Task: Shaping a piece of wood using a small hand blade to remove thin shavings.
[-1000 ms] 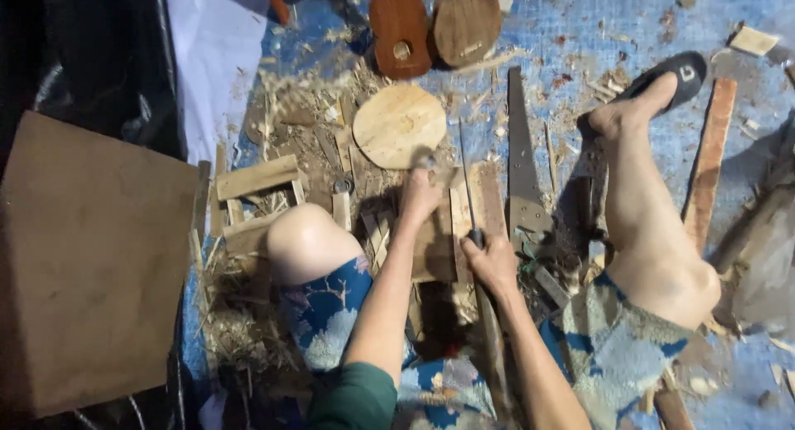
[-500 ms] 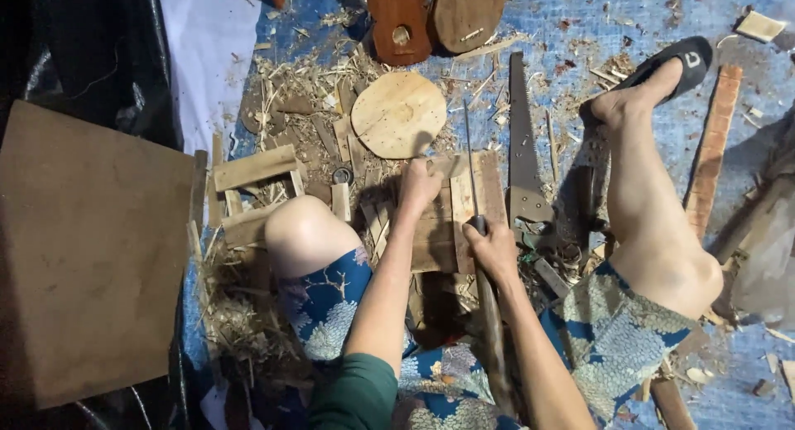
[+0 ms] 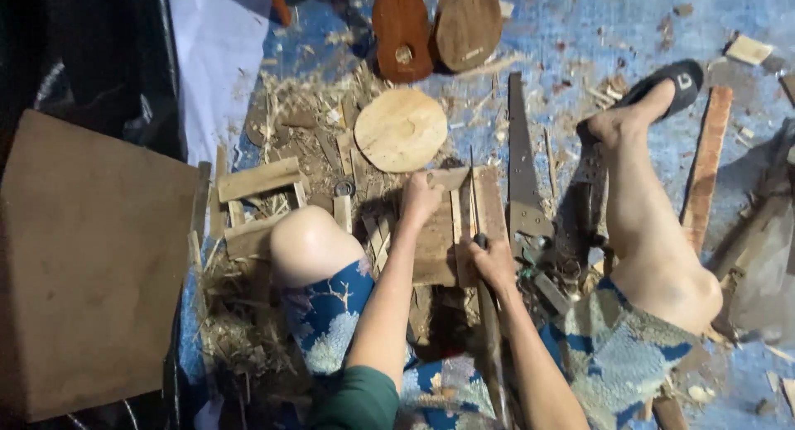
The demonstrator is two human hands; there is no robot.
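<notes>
From the head view I count two hands at work: my left hand (image 3: 421, 196) lies with its fingers curled over the far edge of a flat wooden board (image 3: 443, 231) on the floor (image 3: 580, 41) between the knees, while my right hand (image 3: 494, 263) has its fingers closed round a thin blade tool (image 3: 473, 200). The blade's long axis runs straight away from me along the board, tip pointing toward one round wooden disc (image 3: 401, 129). Also counted: one handsaw (image 3: 522, 182) just right of the board and parallel to it, two dark instrument-shaped bodies (image 3: 435, 28) farther off, one black sandal (image 3: 667, 84).
</notes>
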